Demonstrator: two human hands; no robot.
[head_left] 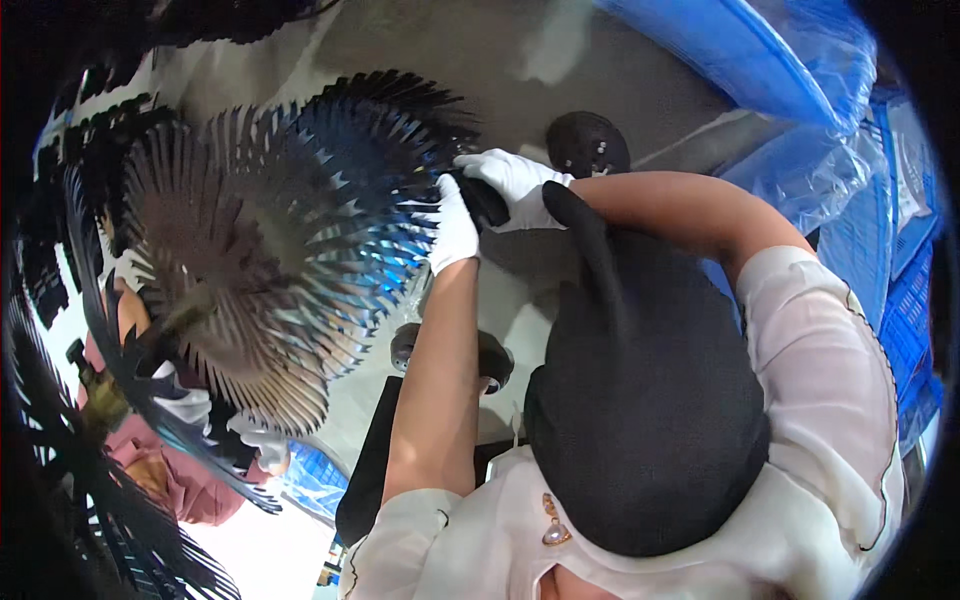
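Black cloth (645, 400) hangs closest, and beyond it both white-gloved hands, left (453, 228) and right (515, 183), clench a dark hub (487, 203) beside the finned fan wheel (290, 240), seemingly stiff, thin-bladed, best gripped at its rim.

The black part (487, 203) gripped between the white-gloved left hand (453, 228) and right hand (515, 185) is mostly covered by the gloves, so its shape cannot be told. A black cloth (640, 400) hides the person's lap. The finned round stack (270, 250) blurs toward its centre. A co-worker's gloved hand (185, 405) is partly hidden behind the fins, and the blue crates (900, 300) run off the right edge.
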